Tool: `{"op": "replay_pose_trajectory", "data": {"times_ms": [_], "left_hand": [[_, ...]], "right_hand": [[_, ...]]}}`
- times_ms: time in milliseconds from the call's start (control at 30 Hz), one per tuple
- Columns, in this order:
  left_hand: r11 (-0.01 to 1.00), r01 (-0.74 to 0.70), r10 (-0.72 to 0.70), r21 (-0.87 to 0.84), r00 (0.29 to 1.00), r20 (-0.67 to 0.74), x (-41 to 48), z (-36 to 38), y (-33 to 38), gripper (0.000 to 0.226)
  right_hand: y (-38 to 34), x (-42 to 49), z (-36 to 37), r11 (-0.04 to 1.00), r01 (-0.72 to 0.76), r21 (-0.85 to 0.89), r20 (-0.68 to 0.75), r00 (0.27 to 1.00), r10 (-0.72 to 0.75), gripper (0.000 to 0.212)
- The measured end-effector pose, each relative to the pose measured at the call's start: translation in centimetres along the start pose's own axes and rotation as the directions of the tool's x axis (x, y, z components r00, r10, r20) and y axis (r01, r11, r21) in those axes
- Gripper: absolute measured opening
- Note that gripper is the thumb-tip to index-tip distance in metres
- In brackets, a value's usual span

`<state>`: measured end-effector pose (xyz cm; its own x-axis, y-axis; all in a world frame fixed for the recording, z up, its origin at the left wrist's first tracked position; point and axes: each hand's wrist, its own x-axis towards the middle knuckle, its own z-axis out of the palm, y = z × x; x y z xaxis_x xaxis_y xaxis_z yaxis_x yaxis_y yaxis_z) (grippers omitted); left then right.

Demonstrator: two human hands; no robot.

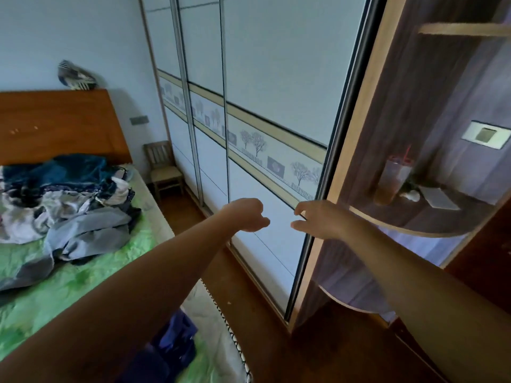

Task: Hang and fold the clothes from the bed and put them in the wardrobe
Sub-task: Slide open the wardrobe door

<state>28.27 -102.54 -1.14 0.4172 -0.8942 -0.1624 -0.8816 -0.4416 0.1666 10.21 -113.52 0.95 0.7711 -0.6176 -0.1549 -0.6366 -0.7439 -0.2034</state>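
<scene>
Closest in, the left forearm [124, 286] sweeps up from the bottom left corner. It crosses over the bed [83, 277] and a dark blue garment [171, 341] lying at the bed's near edge. Far left, the clothes [69, 211] sit in a crumpled heap on the green sheet, toward the headboard [55, 125] end, well apart from both hands. Past the bed's far corner, a wooden chair [166, 170] stands just beside the wardrobe door [276, 106], which is drawn across. Now the middle: the left hand [246, 214] hangs in front of that door, fingers curled in, holding nothing. Near it, the right hand [318, 219] is at the door's right edge, thumb and forefinger spread apart, nothing held. Whether its fingertips touch the panel, I cannot tell. On the right, a curved shelf [409, 228] carries a cup [392, 178].
</scene>
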Motion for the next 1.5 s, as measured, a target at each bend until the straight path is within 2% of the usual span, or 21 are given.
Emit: {"op": "replay_pose_trajectory", "data": {"times_ms": [267,433,633,900,1133,1200,1300,1500], "left_hand": [[0.985,0.175,-0.175,0.001,0.984,-0.033,5.7,-2.3,-2.4,0.056],[0.953,0.291,-0.300,-0.088,0.949,-0.102,8.0,-3.8,-3.5,0.030],[0.896,0.423,-0.441,-0.137,0.883,-0.159,9.0,-4.9,-6.0,0.054],[0.820,0.557,-0.572,-0.135,0.805,-0.158,10.9,-7.1,-11.2,0.053],[0.812,0.575,-0.584,-0.104,0.795,-0.166,17.5,-11.0,-19.0,0.053],[0.822,0.559,-0.569,-0.109,0.804,-0.174,20.4,-12.4,-22.2,0.048],[0.841,0.534,-0.540,-0.088,0.820,-0.191,25.0,-14.6,-27.2,0.052],[0.884,0.460,-0.468,-0.085,0.863,-0.192,33.2,-19.3,-34.9,0.042]], "right_hand": [[0.0,10.7,-3.0,0.981,0.179,-0.074,0.008,0.984,-0.179,0.051],[-0.1,15.6,-4.7,0.946,0.297,-0.133,0.009,0.954,-0.298,0.051],[-2.1,20.1,-5.7,0.894,0.407,-0.184,0.025,0.912,-0.410,0.053],[-6.9,27.0,-6.1,0.847,0.510,-0.150,0.043,0.859,-0.509,0.043],[-13.5,36.7,-7.2,0.808,0.559,-0.183,-0.022,0.820,-0.572,0.045],[-15.5,40.5,-7.6,0.813,0.546,-0.203,-0.035,0.826,-0.563,0.043],[-17.9,46.5,-8.5,0.818,0.535,-0.211,-0.064,0.828,-0.558,0.040],[-19.8,56.2,-11.2,0.883,0.423,-0.201,-0.114,0.886,-0.450,0.052]]}}
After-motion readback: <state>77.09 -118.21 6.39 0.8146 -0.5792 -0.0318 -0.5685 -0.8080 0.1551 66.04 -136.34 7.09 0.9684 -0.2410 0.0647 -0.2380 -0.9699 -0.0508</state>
